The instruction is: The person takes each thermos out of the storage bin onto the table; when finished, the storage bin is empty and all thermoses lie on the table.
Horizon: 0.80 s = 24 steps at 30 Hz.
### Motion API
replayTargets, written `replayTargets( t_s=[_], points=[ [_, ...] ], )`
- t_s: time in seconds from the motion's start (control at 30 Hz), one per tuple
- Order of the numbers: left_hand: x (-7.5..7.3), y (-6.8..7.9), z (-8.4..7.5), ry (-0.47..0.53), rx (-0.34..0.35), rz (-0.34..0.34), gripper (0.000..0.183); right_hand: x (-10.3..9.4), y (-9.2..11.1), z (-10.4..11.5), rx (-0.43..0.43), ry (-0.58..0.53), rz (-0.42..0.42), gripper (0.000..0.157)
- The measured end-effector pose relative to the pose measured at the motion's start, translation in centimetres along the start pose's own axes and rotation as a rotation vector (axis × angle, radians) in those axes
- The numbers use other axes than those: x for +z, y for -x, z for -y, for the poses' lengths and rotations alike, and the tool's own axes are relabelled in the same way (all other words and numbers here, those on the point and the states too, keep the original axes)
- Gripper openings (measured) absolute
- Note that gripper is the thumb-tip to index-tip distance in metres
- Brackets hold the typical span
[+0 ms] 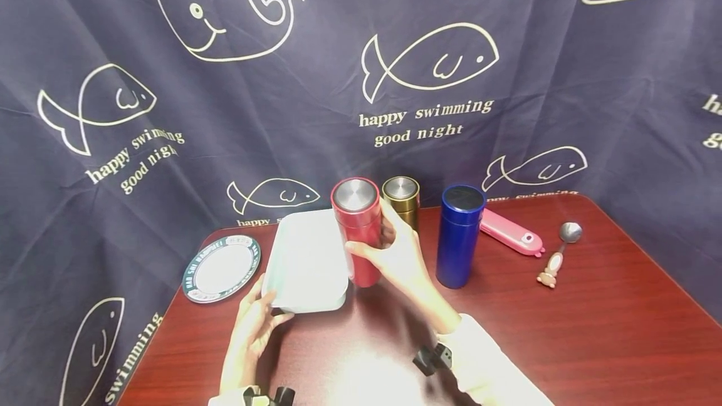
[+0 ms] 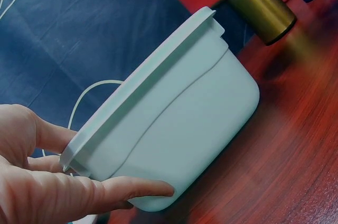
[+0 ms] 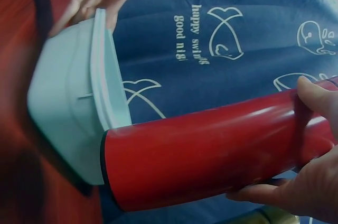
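Observation:
My right hand (image 1: 402, 260) grips a red thermos flask (image 1: 361, 237) with a silver lid, raised off the table. In the right wrist view its dark base (image 3: 105, 168) overlaps the right rim of a pale mint plastic bin (image 3: 63, 86); whether they touch I cannot tell. The left hand (image 1: 254, 324) holds that bin at its near left corner, thumb along the outer wall and fingers by the rim, as the left wrist view shows. Seen from the head, the bin's inside is washed out by glare.
Right of the red flask stand a gold thermos (image 1: 402, 196), partly hidden by my hand, and a blue thermos (image 1: 459, 240). Farther right lie a pink case (image 1: 513, 234) and a spoon (image 1: 555, 262) with a bear-shaped handle. A green-rimmed round plate (image 1: 222, 268) sits left of the bin.

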<state>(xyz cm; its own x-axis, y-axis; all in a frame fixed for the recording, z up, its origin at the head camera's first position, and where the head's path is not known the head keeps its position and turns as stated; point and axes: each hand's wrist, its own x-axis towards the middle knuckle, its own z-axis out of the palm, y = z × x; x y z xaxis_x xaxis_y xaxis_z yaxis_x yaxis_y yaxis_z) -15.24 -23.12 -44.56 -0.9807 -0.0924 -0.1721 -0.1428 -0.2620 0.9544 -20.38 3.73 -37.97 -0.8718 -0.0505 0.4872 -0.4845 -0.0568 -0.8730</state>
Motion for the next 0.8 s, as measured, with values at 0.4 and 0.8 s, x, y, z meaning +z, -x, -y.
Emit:
replayTargets(
  t_s=[0.4,0.8],
  points=[
    [0.0,0.1,-0.2,0.001,-0.006,-0.006,0.065,-0.5,1.9,1.1,0.169,0.071,-0.041,0.087],
    [0.1,0.0,-0.1,-0.006,-0.004,0.0,0.065,-0.8,3.0,-0.7,0.165,0.096,-0.052,0.081]
  ],
)
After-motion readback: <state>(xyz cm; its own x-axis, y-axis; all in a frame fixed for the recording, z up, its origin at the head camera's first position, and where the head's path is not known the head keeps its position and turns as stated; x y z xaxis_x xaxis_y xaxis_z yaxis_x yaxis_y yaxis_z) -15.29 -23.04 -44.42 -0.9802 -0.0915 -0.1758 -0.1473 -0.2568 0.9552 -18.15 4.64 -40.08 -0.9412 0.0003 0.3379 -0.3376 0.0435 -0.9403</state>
